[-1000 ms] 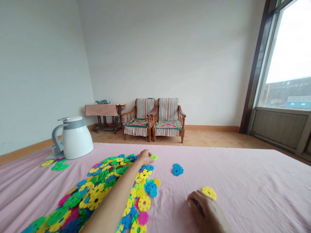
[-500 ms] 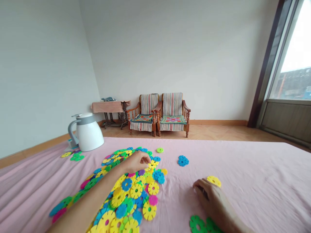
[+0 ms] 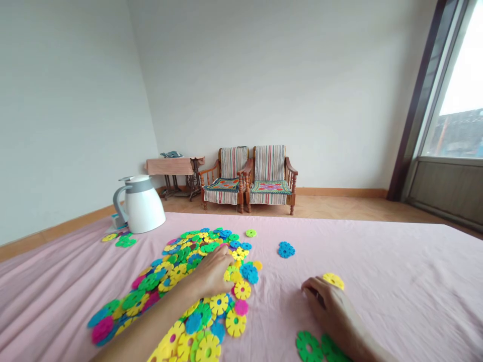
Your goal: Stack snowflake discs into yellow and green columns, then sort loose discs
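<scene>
A wide pile of flat plastic flower-shaped discs [image 3: 177, 266] in yellow, green, blue and pink lies on the pink cloth [image 3: 377, 281]. My left hand [image 3: 213, 271] lies palm down on the right part of the pile. Its fingers rest close together on the discs, with nothing lifted. My right hand [image 3: 332, 311] rests on the cloth with its fingers curled under. A yellow disc [image 3: 334, 280] lies just beyond its knuckles, and green discs [image 3: 309, 346] lie by its wrist. A blue disc stack [image 3: 286, 249] and a single green disc [image 3: 250, 233] lie apart from the pile.
A white jug with a grey handle [image 3: 141, 203] stands at the far left of the cloth, with a few discs [image 3: 119, 240] beside it. Beyond the cloth are two striped wooden armchairs [image 3: 249, 178], a small covered table [image 3: 175, 168] and a large window [image 3: 453, 130] on the right.
My left hand has drawn back from the pile's far edge to its near right side and settled flat on the discs. The view shifted, and my right hand stayed by the yellow disc.
</scene>
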`<state>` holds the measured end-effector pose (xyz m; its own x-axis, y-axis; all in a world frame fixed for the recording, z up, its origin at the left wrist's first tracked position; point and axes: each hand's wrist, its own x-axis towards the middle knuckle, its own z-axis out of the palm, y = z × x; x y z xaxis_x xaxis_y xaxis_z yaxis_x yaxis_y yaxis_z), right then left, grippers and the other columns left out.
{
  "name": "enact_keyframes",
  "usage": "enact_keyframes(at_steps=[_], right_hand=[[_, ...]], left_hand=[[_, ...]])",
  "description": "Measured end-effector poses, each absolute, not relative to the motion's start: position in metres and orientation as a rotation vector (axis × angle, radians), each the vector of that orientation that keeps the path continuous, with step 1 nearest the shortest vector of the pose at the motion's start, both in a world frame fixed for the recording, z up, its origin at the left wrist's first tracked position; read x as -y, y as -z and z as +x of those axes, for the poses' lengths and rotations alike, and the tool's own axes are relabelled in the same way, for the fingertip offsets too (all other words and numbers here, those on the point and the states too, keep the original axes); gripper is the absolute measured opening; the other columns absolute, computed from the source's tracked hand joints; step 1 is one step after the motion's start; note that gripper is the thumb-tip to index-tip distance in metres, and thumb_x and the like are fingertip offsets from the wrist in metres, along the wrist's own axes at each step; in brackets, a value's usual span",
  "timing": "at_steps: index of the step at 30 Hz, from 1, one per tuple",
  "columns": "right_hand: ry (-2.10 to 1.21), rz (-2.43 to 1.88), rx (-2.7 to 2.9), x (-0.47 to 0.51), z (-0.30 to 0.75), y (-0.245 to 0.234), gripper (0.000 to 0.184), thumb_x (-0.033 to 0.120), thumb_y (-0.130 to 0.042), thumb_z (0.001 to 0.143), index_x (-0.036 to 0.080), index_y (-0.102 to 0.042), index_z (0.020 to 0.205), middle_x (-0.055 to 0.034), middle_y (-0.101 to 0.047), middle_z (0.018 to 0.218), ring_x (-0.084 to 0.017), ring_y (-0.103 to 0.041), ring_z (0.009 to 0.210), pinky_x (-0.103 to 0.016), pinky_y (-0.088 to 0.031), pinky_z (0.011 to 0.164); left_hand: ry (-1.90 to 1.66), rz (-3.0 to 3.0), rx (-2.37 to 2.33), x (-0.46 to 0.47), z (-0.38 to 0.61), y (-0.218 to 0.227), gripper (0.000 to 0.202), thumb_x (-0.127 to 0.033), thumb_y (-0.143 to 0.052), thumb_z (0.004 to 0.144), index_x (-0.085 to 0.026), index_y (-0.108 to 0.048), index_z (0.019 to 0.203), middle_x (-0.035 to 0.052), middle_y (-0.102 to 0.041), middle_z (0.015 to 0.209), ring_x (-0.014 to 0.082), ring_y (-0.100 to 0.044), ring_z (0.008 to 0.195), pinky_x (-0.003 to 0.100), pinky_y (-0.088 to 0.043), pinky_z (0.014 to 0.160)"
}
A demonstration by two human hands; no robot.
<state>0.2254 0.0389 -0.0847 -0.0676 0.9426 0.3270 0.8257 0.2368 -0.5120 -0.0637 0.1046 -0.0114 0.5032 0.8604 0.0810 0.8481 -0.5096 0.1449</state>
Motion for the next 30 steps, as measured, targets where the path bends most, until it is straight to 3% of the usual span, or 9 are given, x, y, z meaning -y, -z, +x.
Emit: enact_keyframes(at_steps=[6, 12, 19, 22, 25, 30], right_hand=[[-0.264, -1.620, 1.906, -0.041, 0.226, 0.089, 0.023, 0.025, -0.038, 0.085, 0.021, -0.059, 0.076, -0.0022, -0.062, 0.075, -0.016, -0.056, 0.071, -0.028, -0.038, 0.067], [-0.269, -1.623, 1.912, -0.040, 0.225, 0.085, 0.025, 0.025, -0.037, 0.086, 0.020, -0.059, 0.076, -0.0023, -0.061, 0.074, -0.016, -0.055, 0.070, -0.028, -0.038, 0.067], [-0.263, -1.607, 1.938, -0.041, 0.224, 0.087, 0.027, 0.027, -0.035, 0.086, 0.021, -0.059, 0.076, -0.0031, -0.062, 0.075, -0.016, -0.056, 0.071, -0.028, -0.038, 0.067], [-0.237, -1.614, 1.930, -0.043, 0.225, 0.090, 0.026, 0.027, -0.035, 0.086, 0.021, -0.058, 0.074, -0.0025, -0.062, 0.073, -0.015, -0.057, 0.069, -0.027, -0.038, 0.066], [-0.241, -1.626, 1.937, -0.044, 0.224, 0.089, 0.026, 0.028, -0.035, 0.086, 0.022, -0.058, 0.074, -0.0022, -0.062, 0.073, -0.015, -0.057, 0.070, -0.026, -0.038, 0.065], [-0.258, -1.622, 1.932, -0.042, 0.223, 0.086, 0.027, 0.029, -0.034, 0.087, 0.021, -0.058, 0.076, -0.0025, -0.062, 0.074, -0.015, -0.057, 0.069, -0.026, -0.038, 0.065]], left_hand=[[-0.316, 2.672, -1.531, -0.106, -0.060, 0.015, 0.026, -0.028, -0.065, 0.061, -0.018, -0.056, 0.083, 0.0080, -0.054, 0.100, 0.0264, -0.049, 0.103, 0.034, -0.040, 0.089], [-0.553, 2.660, -1.445, -0.117, -0.058, 0.004, 0.027, -0.021, -0.062, 0.060, -0.020, -0.058, 0.086, 0.0028, -0.057, 0.087, 0.0215, -0.053, 0.088, 0.029, -0.041, 0.079], [-0.638, 2.481, -1.607, -0.195, -0.034, 0.006, 0.026, -0.021, -0.069, 0.061, -0.017, -0.061, 0.086, 0.0022, -0.061, 0.088, 0.0190, -0.056, 0.085, 0.027, -0.043, 0.076], [-0.588, 2.391, -1.676, -0.232, -0.022, 0.019, 0.024, -0.025, -0.069, 0.071, -0.015, -0.061, 0.092, 0.0036, -0.062, 0.091, 0.0181, -0.058, 0.086, 0.030, -0.047, 0.077], [-0.517, 2.342, -1.705, -0.255, -0.011, 0.028, 0.026, -0.031, -0.055, 0.087, -0.014, -0.056, 0.106, 0.0066, -0.058, 0.106, 0.0189, -0.058, 0.091, 0.038, -0.050, 0.079], [-0.412, 2.287, -1.751, -0.270, 0.001, 0.037, 0.028, -0.030, -0.053, 0.089, -0.015, -0.054, 0.112, 0.0073, -0.056, 0.113, 0.0206, -0.057, 0.096, 0.039, -0.050, 0.080]])
